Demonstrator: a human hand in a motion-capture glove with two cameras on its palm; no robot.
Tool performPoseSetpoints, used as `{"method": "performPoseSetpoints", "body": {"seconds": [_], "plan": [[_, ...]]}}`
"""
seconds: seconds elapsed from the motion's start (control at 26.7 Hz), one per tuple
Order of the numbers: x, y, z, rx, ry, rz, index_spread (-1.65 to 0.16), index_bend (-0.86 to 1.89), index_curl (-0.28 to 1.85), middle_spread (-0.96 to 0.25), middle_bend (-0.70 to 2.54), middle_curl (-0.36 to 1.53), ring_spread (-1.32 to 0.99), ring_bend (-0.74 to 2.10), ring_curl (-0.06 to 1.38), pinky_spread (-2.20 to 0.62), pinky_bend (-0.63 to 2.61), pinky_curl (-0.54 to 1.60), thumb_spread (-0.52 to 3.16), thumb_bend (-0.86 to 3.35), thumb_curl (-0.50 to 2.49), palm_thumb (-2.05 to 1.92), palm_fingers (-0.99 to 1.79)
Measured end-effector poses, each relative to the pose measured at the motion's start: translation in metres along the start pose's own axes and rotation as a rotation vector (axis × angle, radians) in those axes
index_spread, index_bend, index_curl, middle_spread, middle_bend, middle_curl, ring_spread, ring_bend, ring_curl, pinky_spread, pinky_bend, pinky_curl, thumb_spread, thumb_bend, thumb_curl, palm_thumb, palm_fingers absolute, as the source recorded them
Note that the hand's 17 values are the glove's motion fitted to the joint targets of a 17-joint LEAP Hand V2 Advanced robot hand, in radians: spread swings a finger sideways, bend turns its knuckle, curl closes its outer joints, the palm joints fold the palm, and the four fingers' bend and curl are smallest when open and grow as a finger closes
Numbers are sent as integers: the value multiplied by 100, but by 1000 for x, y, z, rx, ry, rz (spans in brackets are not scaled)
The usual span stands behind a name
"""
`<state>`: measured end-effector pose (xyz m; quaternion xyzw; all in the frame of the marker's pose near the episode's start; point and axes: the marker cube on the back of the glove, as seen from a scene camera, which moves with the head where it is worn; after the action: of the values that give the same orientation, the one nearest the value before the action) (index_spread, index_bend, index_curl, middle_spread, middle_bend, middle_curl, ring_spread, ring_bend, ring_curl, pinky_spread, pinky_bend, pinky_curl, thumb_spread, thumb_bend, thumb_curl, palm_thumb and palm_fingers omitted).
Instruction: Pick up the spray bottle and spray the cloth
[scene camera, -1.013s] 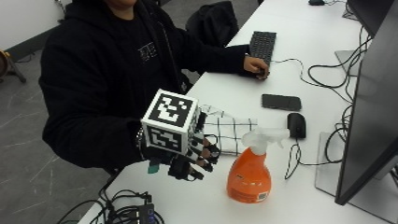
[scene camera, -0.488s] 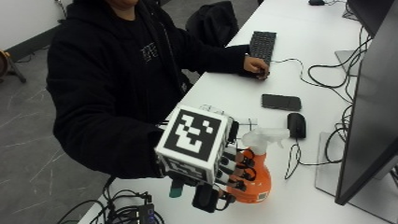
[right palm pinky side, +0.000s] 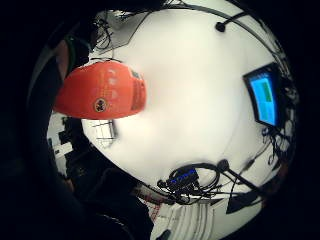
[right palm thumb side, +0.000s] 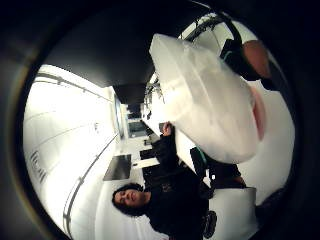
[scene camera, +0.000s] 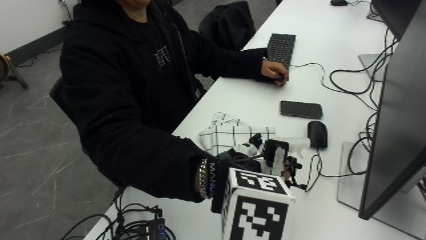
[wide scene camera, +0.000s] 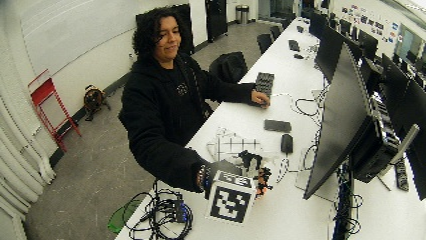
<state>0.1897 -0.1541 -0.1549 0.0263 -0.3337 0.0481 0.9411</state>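
Hands first: the gloved right hand (scene camera: 249, 160) reaches over the white surface (scene camera: 266, 107) at the spot where the spray bottle (right palm pinky side: 102, 91) stands, just beside the checked cloth (scene camera: 229, 134). Outside view hides the bottle almost wholly behind the glove gear, so whether the fingers have closed round it cannot be told. Little finger side palm view: orange bottle body very near the palm, with the white surface beyond it. Thumb side palm view: the bottle's pale translucent spray head (right palm thumb side: 210, 105) fills much of the frame. Cloth lies flat between the person and a black phone (scene camera: 301, 109); a black mouse (scene camera: 317, 134) sits just past the gloved hand. Bare left hand (scene camera: 275, 70) rests farther along the surface beside a black keyboard (scene camera: 281, 48). Dark monitor (scene camera: 396, 120) stands at the surface's far edge.
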Motion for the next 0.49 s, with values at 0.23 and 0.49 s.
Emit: {"method": "performPoseSetpoints", "body": {"seconds": [0.23,0.49], "plan": [[-1,-17,19,53,-169,-78,-36,18,30,-20,22,38,-22,35,35,5,16,31,96,1,36,79,93],[-5,-41,34,192,-276,-161,-33,21,35,-22,33,43,-23,31,34,-1,13,28,90,-2,40,83,111]]}}
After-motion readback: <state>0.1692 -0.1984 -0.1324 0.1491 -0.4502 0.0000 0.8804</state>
